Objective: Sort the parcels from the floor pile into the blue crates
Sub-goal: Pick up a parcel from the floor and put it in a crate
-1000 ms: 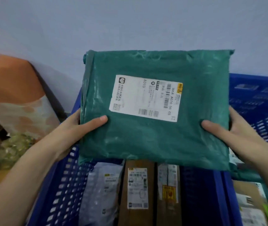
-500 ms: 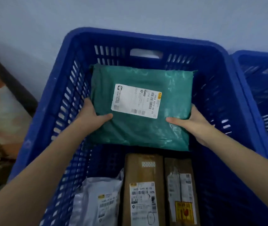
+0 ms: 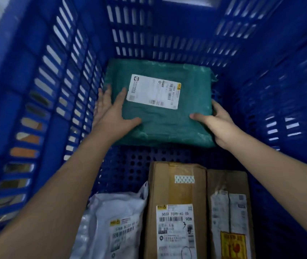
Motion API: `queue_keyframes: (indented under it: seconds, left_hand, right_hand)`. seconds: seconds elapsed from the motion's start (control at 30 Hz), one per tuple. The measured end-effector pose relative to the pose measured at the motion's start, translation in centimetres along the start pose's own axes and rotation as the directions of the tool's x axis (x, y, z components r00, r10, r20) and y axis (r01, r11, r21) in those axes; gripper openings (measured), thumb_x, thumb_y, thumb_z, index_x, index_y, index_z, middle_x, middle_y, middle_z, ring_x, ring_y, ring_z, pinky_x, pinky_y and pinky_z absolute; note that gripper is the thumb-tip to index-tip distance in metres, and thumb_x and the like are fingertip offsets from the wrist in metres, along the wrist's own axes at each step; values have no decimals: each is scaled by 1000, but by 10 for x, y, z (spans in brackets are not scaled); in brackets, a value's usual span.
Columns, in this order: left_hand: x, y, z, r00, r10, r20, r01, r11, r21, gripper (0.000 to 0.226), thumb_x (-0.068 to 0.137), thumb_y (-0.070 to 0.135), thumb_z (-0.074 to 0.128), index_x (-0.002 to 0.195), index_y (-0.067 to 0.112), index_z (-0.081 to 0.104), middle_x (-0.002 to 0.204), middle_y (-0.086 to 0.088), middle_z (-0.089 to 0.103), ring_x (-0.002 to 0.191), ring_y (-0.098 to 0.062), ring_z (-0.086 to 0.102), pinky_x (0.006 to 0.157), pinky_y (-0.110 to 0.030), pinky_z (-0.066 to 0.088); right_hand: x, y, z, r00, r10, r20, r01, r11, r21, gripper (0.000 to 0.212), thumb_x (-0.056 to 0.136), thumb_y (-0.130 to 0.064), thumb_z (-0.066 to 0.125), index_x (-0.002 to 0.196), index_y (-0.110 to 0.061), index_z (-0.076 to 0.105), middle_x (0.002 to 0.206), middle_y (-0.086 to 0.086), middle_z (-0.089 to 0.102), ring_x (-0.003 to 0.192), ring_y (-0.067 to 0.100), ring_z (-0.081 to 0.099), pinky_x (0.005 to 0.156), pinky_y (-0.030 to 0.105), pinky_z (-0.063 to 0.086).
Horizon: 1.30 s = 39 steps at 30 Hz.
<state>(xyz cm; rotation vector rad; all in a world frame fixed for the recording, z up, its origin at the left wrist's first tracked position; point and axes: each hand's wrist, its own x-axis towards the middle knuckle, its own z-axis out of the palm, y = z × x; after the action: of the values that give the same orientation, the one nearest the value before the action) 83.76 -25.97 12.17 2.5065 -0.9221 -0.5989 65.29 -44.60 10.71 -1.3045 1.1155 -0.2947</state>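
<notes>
**Seating the green mailer flat**

We are laying the green poly mailer [image 3: 160, 116] on the blue crate [image 3: 36, 90] floor by the far wall. Our left hand [image 3: 111, 113] is resting spread on it; our right hand [image 3: 216, 124] is pinching its edge. Best release level, label up.

— What colours are in there?
— The slotted crate [image 3: 36, 75] is deep blue; the far parcel [image 3: 160, 120] is teal green with a white label [image 3: 153, 91].
— And nearer?
— A white mailer bag [image 3: 111, 217], two brown cardboard boxes [image 3: 175, 189], the right one [image 3: 227, 184] with a yellow-and-red sticker [image 3: 233, 245].
</notes>
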Motion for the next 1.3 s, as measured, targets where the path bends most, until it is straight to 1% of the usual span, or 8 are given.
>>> queue_keyframes:
  seconds: [0.1, 0.17, 0.27, 0.4, 0.57, 0.8, 1.03, 1.3]
  left_hand:
    - [-19, 3, 10, 963, 260, 66, -268, 933, 242, 100, 63, 84, 41, 146, 45, 3, 158, 0, -15, 145, -19, -19, 113, -41, -13]
    - [-25, 1, 17, 933, 302, 196, -356, 861, 365, 107, 55, 92, 30, 140, 48, -17, 154, 1, -27, 144, -20, -23, 115, -47, -14]
    - [-20, -7, 18, 939, 263, 221, -342, 769, 541, 102, 67, 84, 35, 126, 47, -40, 153, -2, -31, 144, -23, -20, 118, -51, -2]
    - [-21, 10, 17, 961, 107, 253, -251, 716, 652, 100, 83, 67, 43, 125, 42, -45, 154, -5, -30, 144, -28, -19, 117, -49, 5]
    - [-52, 59, -2, 977, -16, 213, -129, 752, 646, 82, 96, 33, 43, 145, 32, -23, 158, -11, -14, 146, -33, 4, 115, -46, 20]
    - [-128, 133, -55, 930, 366, 24, -345, 850, 398, 61, 94, 13, 46, 148, 5, 20, 137, -24, 39, 113, -41, 47, 89, -49, 43]
    - [-208, 264, -40, 804, 589, -82, -593, 804, -33, 39, 96, 15, 44, 133, 4, 42, 127, -20, 45, 112, -31, 42, 89, -40, 39]
    - [-387, 414, 58, 313, 949, 31, -915, 310, -258, 20, 87, 13, 45, 104, 7, 51, 102, -9, 48, 94, -24, 46, 77, -38, 40]
  right_hand:
    - [-9, -4, 1, 980, -199, -4, 175, 868, -464, 80, 77, -34, 74, 142, -21, 30, 134, -1, 51, 113, 3, 54, 91, 12, 46]
    - [-17, -1, 3, 916, -376, 141, 319, 468, -824, 92, 81, -54, 60, 150, -18, 12, 157, 7, 16, 145, 19, 15, 118, 33, 18]
    - [-26, -1, 11, 925, -177, 335, 371, 245, -896, 102, 76, -75, 39, 150, -24, -8, 156, 5, -23, 142, 18, -27, 118, 40, -6]
    - [-28, -19, 4, 937, -1, 350, 348, 116, -930, 97, 80, -72, 41, 149, -26, -11, 156, 3, -24, 144, 20, -23, 119, 43, -5]
    - [-82, -54, -10, 952, 41, 302, 271, 340, -900, 63, 95, -40, 44, 149, -16, 21, 160, 6, 3, 147, 19, -7, 119, 39, 9]
    - [-257, -122, -111, 807, -563, -179, 381, 727, -571, 25, 87, -24, 48, 110, -24, 57, 112, -12, 58, 108, -3, 52, 90, 10, 38]
    - [-432, -36, -258, 609, -347, -713, -53, 879, -474, 38, 84, 2, 56, 78, -36, 56, 82, -12, 64, 71, 1, 58, 69, 12, 42]
    - [-581, 149, -332, 341, 166, -925, -484, 875, -21, 19, 85, -12, 52, 82, -31, 56, 81, -7, 64, 77, 23, 66, 69, 35, 49]
